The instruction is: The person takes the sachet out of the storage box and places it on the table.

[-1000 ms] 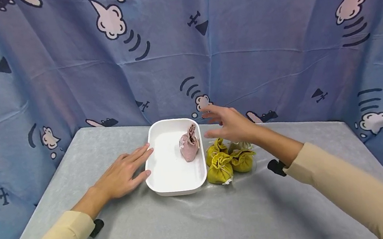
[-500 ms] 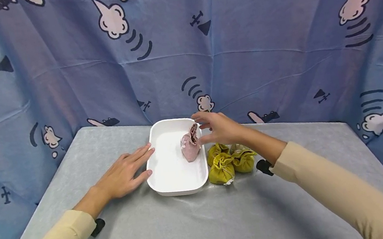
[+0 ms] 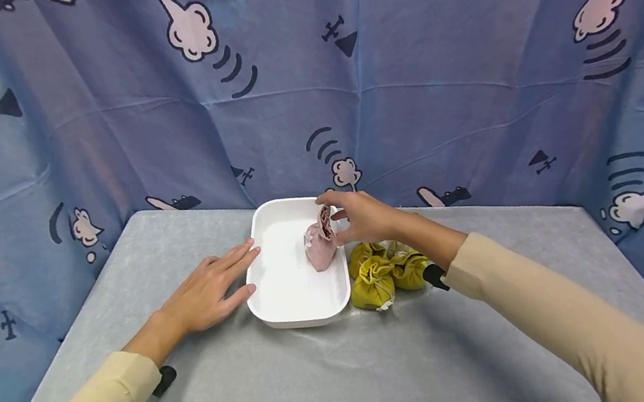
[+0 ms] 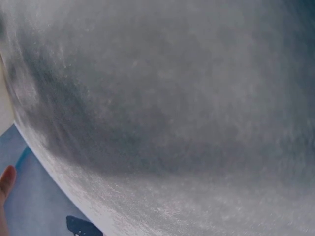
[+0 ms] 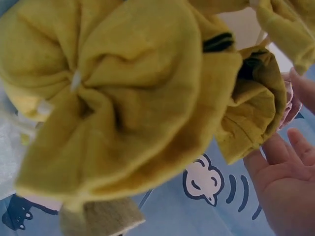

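Note:
A small pink drawstring pouch (image 3: 320, 251) leans inside the white tray (image 3: 276, 296), near its right wall. My right hand (image 3: 364, 217) reaches over that wall from the right, thumb and fingers spread on either side of the pouch's gathered top. In the right wrist view, pink cloth (image 5: 290, 105) shows between the thumb and the fingers (image 5: 278, 150). On the opposite side, my left hand (image 3: 205, 293) rests by the tray's left edge, its straight fingertips at the rim. The left wrist view shows mostly the grey cloth and one fingertip (image 4: 7, 182).
Several mustard-yellow pouches (image 3: 372, 284) cluster against the tray's right side, with a paler pouch (image 3: 393, 248) partly hidden behind them. Grey cloth (image 3: 323, 386) covers the table. A blue patterned curtain (image 3: 285, 117) hangs behind the table's back edge.
My right hand has moved left and slightly down, from above the yellow pouches to around the pink pouch's top. The left hand has stayed at the tray's edge.

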`<action>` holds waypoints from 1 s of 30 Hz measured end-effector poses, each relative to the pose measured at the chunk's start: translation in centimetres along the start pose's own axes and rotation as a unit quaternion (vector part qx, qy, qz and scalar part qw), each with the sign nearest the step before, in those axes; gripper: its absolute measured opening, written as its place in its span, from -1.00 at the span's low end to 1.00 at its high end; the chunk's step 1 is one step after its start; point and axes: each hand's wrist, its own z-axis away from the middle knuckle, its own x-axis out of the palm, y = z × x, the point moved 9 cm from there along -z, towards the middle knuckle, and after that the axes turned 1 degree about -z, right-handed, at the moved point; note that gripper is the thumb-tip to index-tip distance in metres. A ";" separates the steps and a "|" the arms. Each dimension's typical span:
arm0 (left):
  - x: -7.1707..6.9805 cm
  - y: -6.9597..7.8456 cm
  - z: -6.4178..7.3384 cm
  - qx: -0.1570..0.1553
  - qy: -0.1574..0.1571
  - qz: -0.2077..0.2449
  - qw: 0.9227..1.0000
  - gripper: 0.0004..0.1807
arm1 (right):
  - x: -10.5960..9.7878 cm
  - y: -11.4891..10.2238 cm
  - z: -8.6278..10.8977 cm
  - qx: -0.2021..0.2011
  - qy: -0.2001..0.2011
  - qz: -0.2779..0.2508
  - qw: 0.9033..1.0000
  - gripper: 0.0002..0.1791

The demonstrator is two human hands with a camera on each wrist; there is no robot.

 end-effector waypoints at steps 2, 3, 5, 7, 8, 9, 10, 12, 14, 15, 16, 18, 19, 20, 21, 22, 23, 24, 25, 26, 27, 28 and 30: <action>-0.1 0.0 0.0 -0.001 -0.001 0.000 1.000 -0.30 | 0.1 -0.2 -0.2 -0.006 -0.006 0.010 1.000 -0.15; 0.0 0.0 0.0 -0.001 -0.001 0.000 1.000 -0.30 | 0.1 -0.3 -0.4 -0.009 -0.008 0.015 1.000 -0.15; 0.0 -0.1 0.0 -0.001 -0.002 0.000 1.000 -0.30 | 0.1 -0.5 -0.6 -0.012 -0.012 0.029 0.999 -0.15; 0.0 -0.1 0.1 -0.001 -0.002 0.001 1.000 -0.30 | 0.2 -0.6 -0.8 -0.008 -0.017 0.040 0.999 -0.15; 0.0 -0.2 0.1 -0.001 -0.002 0.001 1.000 -0.30 | 0.2 -0.6 -0.9 -0.007 -0.017 0.047 0.999 -0.15; -0.1 -0.2 0.1 -0.001 -0.002 0.002 1.000 -0.30 | 0.3 -0.5 -1.1 -0.003 -0.017 0.053 0.998 -0.15; 0.0 -0.2 0.1 -0.001 -0.002 0.001 1.000 -0.30 | 0.4 -0.4 -1.2 0.001 -0.016 0.060 0.998 -0.15; 0.0 -0.2 0.0 -0.001 -0.004 0.001 1.000 -0.31 | 0.6 -0.3 -1.5 0.010 -0.015 0.067 0.998 -0.14; 0.0 -0.3 0.0 -0.002 -0.005 0.002 1.000 -0.31 | 0.7 -0.1 -1.8 0.016 -0.012 0.075 0.997 -0.13; 0.1 -0.3 0.0 -0.002 -0.006 0.002 1.000 -0.31 | 0.8 -0.1 -1.8 0.019 -0.012 0.078 0.997 -0.13; 0.1 -0.3 -0.1 -0.002 -0.007 0.001 1.000 -0.31 | 0.8 -0.1 -1.9 0.020 -0.013 0.079 0.997 -0.12; 0.1 -0.3 -0.1 -0.003 -0.007 0.001 1.000 -0.31 | 0.9 -0.3 -2.1 0.019 -0.015 0.083 0.996 -0.14; 0.1 -0.3 -0.1 -0.002 -0.006 0.001 1.000 -0.31 | 1.0 -0.3 -2.2 0.019 -0.017 0.084 0.996 -0.15; 0.1 -0.3 -0.1 -0.001 -0.004 0.001 1.000 -0.31 | 1.0 -0.4 -2.3 0.018 -0.019 0.083 0.996 -0.16; 0.1 -0.3 0.0 -0.002 -0.004 0.002 1.000 -0.31 | 1.1 -0.4 -2.4 0.019 -0.022 0.080 0.996 -0.17; 0.1 -0.3 0.0 -0.002 -0.003 0.001 1.000 -0.31 | 1.2 -0.4 -2.5 0.019 -0.026 0.076 0.997 -0.19; 0.1 -0.3 0.0 -0.001 -0.002 0.002 1.000 -0.31 | 1.3 -0.4 -2.6 0.020 -0.030 0.072 0.997 -0.20; 0.1 -0.3 0.0 -0.001 0.000 0.003 1.000 -0.31 | 1.3 -0.4 -2.6 0.023 -0.033 0.067 0.997 -0.20; 0.1 -0.2 0.0 -0.001 0.001 0.003 1.000 -0.31 | 1.4 -0.4 -2.7 0.026 -0.036 0.062 0.997 -0.20; 0.1 -0.2 0.0 -0.001 0.001 0.003 1.000 -0.31 | 1.5 -0.3 -2.7 0.028 -0.038 0.060 0.997 -0.19; 0.1 -0.2 0.0 0.000 0.001 0.003 1.000 -0.31 | 1.5 -0.3 -2.8 0.030 -0.039 0.060 0.997 -0.19; 0.1 -0.2 0.0 0.000 0.002 0.003 1.000 -0.31 | 1.6 -0.2 -2.9 0.030 -0.040 0.060 0.997 -0.18; 0.0 -0.1 0.0 0.001 0.004 0.003 1.000 -0.31 | 1.7 -0.2 -3.0 0.032 -0.041 0.061 0.997 -0.18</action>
